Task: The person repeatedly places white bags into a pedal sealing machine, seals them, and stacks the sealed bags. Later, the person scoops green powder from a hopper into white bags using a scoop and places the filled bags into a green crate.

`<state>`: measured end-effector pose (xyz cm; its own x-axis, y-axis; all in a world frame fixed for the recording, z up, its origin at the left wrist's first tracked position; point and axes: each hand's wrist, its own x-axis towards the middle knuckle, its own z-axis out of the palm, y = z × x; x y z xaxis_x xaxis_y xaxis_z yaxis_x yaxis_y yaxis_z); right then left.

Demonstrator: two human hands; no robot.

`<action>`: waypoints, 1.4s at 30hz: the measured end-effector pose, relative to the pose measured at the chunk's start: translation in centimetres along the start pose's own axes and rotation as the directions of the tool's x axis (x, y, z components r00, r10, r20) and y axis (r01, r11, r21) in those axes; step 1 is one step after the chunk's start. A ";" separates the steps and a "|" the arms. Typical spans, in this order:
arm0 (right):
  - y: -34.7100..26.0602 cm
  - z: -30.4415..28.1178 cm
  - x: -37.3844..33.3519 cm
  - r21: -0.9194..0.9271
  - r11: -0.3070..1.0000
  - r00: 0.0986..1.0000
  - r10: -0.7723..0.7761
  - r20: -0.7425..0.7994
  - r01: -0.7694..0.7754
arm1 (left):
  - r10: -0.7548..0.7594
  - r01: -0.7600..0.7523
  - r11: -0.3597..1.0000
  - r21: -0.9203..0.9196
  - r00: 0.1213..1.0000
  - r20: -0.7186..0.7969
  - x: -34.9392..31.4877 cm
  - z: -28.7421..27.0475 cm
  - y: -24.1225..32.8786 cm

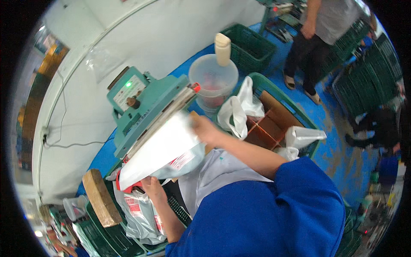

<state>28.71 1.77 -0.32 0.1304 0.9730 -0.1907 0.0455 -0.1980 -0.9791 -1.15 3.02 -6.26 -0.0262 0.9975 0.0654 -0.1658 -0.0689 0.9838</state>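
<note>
By the green sealer (150, 110) | left fingers (148, 183) grip white bag (160, 141) | right fingers (199, 127) blurred — can't tell | sealing likely unfinished

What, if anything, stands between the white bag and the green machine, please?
Nothing visible. The white bag is held close along the green machine, though contact is unclear. The left hand is at the bag's lower edge, the blurred right hand by its right end.

The bag (156, 145) is white and grey with red print. The machine (165, 96) is green, the floor (338, 165) blue.
</note>
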 end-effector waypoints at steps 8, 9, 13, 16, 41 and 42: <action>-8.3 13.4 -4.5 0.304 0.820 0.771 -0.565 0.294 0.485 | 0.599 -0.121 0.629 0.768 0.705 -0.380 -3.7 -8.8 13.6; -9.0 13.9 -4.7 0.344 0.820 0.730 -0.568 0.380 0.458 | 0.647 -0.171 0.631 0.757 0.654 -0.392 -3.3 -10.6 15.8; -8.8 9.7 -4.0 0.067 0.838 0.719 -0.504 0.480 0.542 | 0.764 0.254 0.132 0.958 0.589 -0.262 -0.5 -16.1 20.0; -4.1 -1.1 -3.3 -0.266 0.726 0.748 -0.663 -0.027 0.634 | 0.596 0.211 -0.105 0.972 0.795 -0.109 1.6 -15.5 18.8; 14.2 -27.5 -8.0 -0.110 0.988 0.614 -0.022 -0.789 -0.106 | 0.270 -0.997 0.078 0.005 0.026 0.962 7.5 43.4 -10.8; 14.3 -27.7 -7.8 0.008 0.987 0.609 0.104 -0.786 -0.158 | 0.106 -0.984 0.166 0.055 0.074 0.992 7.6 43.5 -10.7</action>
<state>55.77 -11.96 -10.91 0.8630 0.4783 -0.1626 0.0162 -0.3478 -0.9374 43.32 11.99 -9.04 0.9580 0.0811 0.2751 0.0528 -0.9927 0.1086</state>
